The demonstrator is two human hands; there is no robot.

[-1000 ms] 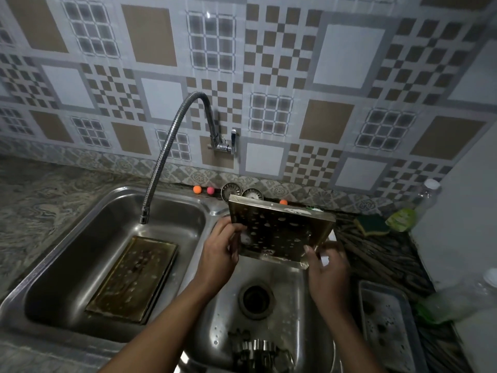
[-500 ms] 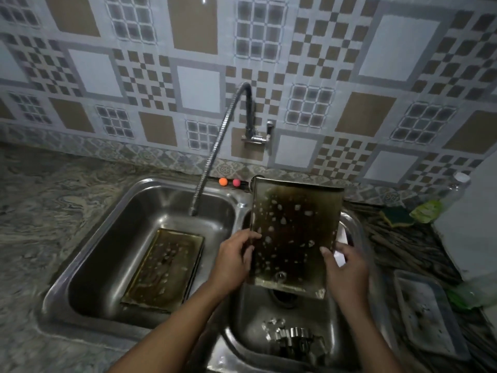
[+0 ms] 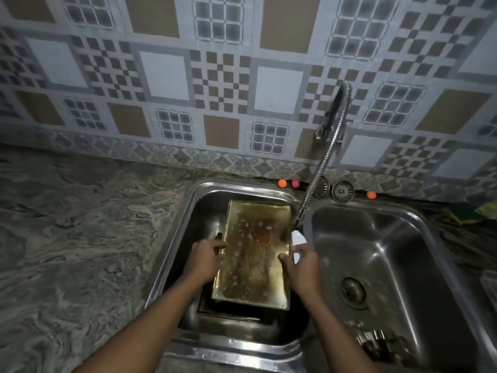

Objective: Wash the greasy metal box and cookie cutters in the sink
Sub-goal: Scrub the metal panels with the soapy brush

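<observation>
Double steel sink (image 3: 172,251) under dim light. Landmark: the tap (image 3: 320,168), a bendy metal hose hanging from the tiled wall (image 3: 161,76), its tip over the ridge between the two basins.

- Metal box (image 3: 252,254): just left of the tap's tip, in the left basin. Open side up, tilted, brown grease and pale spots across its inside.
- Left hand (image 3: 204,261): on the box's long edge farther from the tap, fingers curled round the rim, gripping.
- Right hand (image 3: 302,267): on the long edge nearer the tap, thumb on the inner face, fingers bent over the rim, gripping.
- Second flat metal piece (image 3: 228,314): under the box on the basin floor, only its near edge showing.
- Cookie cutters (image 3: 376,343): right of the tap and toward me, a blurred cluster in the right basin's near corner, past the drain (image 3: 353,292).
- Two strainer plugs (image 3: 343,191): on the back ledge beside the hose.
- Orange ball (image 3: 281,183) and pink ball (image 3: 295,183): on the ledge left of the tap.
- Marbled counter (image 3: 80,238): well left of the tap.
</observation>
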